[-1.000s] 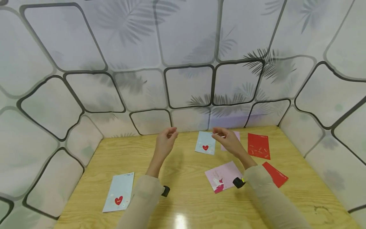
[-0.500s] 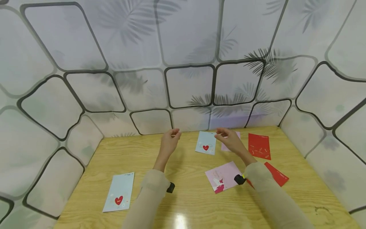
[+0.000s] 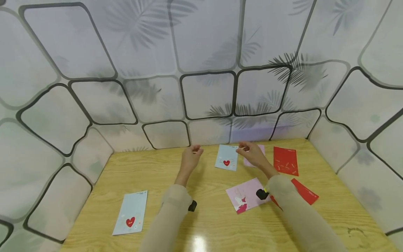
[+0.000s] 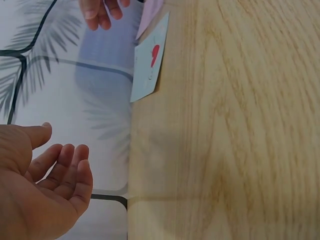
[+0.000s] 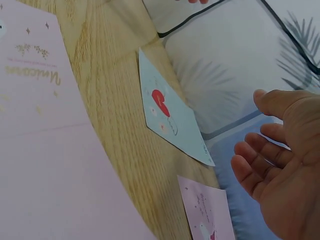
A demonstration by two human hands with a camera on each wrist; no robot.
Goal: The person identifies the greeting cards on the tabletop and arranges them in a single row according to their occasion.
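My left hand (image 3: 190, 160) hovers over the back middle of the table, fingers loosely bent and holding nothing, as the left wrist view also shows. To its right is my right hand (image 3: 255, 156), raised too, with relaxed fingers and nothing in them. Between and behind the hands lies a light blue card with a red heart (image 3: 224, 156). A pink card (image 3: 248, 163) is partly hidden behind my right hand. Below that hand rests a larger pink card (image 3: 240, 191), which reads "Unicorn" in the right wrist view, partly covered by the wrist camera.
At the right lie a red card (image 3: 285, 161) and a second red card (image 3: 306, 191), partly under my right sleeve. Another light blue heart card (image 3: 130, 211) lies at the left front. Patterned fabric walls (image 3: 207, 91) enclose the wooden table (image 3: 207, 224) at back and sides.
My left hand has drifted right and slightly nearer, towards my right hand. The right hand shifted a little to the right, then stayed nearly still. The cards have not moved.
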